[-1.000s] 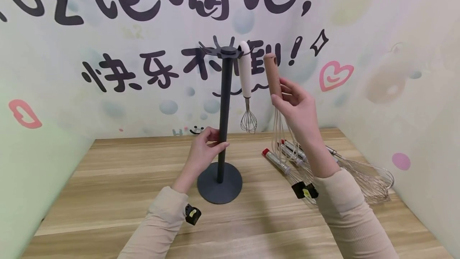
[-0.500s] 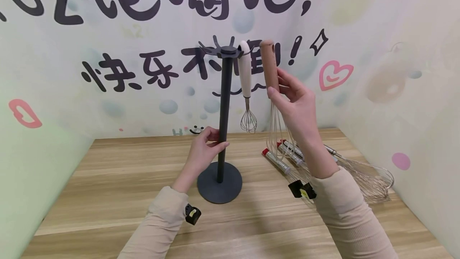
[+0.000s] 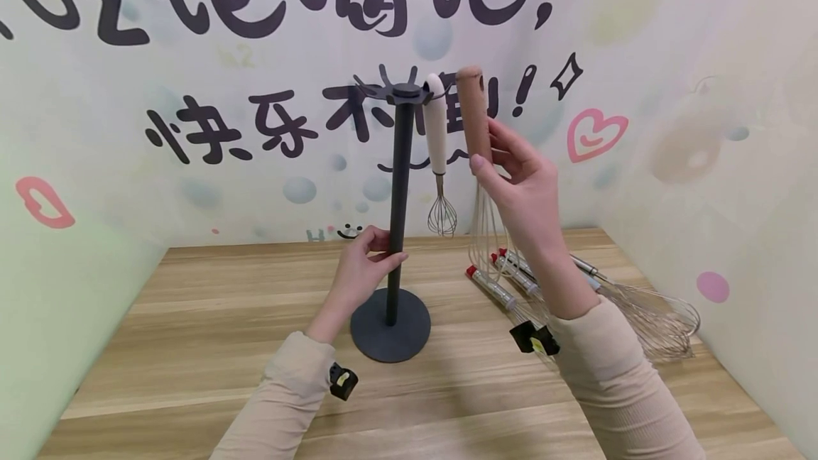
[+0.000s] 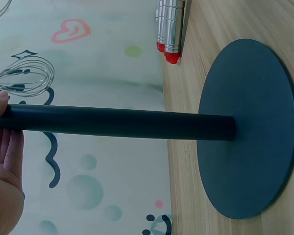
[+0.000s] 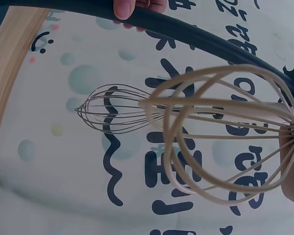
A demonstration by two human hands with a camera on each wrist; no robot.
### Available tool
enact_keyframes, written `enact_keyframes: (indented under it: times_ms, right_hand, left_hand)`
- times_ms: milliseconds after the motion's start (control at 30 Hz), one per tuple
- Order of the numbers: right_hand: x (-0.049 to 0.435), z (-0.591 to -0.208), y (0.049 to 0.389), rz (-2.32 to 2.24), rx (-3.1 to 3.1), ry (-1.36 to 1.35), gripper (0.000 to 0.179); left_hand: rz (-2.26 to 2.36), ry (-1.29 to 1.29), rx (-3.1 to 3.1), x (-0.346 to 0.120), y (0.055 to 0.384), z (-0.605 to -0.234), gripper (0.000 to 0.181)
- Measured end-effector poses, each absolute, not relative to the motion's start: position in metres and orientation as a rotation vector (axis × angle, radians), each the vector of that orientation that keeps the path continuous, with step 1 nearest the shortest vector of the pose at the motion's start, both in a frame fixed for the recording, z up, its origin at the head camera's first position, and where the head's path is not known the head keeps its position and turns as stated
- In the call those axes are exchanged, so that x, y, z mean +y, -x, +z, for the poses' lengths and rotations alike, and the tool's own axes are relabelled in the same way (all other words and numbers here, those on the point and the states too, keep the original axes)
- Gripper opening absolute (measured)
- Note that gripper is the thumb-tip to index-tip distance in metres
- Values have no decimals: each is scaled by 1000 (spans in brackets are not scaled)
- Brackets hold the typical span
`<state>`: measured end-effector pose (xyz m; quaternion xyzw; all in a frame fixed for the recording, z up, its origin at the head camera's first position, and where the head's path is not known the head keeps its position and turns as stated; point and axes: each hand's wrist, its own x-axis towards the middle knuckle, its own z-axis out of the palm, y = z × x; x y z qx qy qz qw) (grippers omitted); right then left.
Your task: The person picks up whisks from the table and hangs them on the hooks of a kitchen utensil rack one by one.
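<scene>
A dark utensil stand (image 3: 397, 183) with a round base and a crown of hooks rises from the table. My left hand (image 3: 366, 265) grips its pole below the middle, thumb in front. From one hook hangs a small wire whisk with a white handle (image 3: 436, 126). To the right of it, my right hand (image 3: 527, 187) pinches the lower part of a whisk's brown wooden handle (image 3: 473, 112). That whisk is upright, handle end up near hook height, its beige wire loops (image 5: 210, 137) pointing down. In the right wrist view these loops overlap the small metal whisk (image 5: 122, 108).
Several metal whisks (image 3: 492, 288), some with red-tipped handles, lie on the right of the wooden table (image 3: 211, 346), partly behind my right forearm. A printed wall (image 3: 300, 48) stands right behind the table, with side walls left and right.
My right hand has raised the wooden-handled whisk and brought it left, closer to the stand's hooks and the white-handled whisk. My left hand has stayed on the pole.
</scene>
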<state>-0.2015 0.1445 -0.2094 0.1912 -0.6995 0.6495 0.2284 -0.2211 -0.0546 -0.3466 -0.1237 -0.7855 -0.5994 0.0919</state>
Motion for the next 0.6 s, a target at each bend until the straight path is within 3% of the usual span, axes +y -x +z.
enact_keyframes:
  times_ms: [600]
  right_hand:
    - [143,-210,202,1776,-1934,-595,48]
  left_hand:
    - [-1804,360,-2338,-56,221,-347,30]
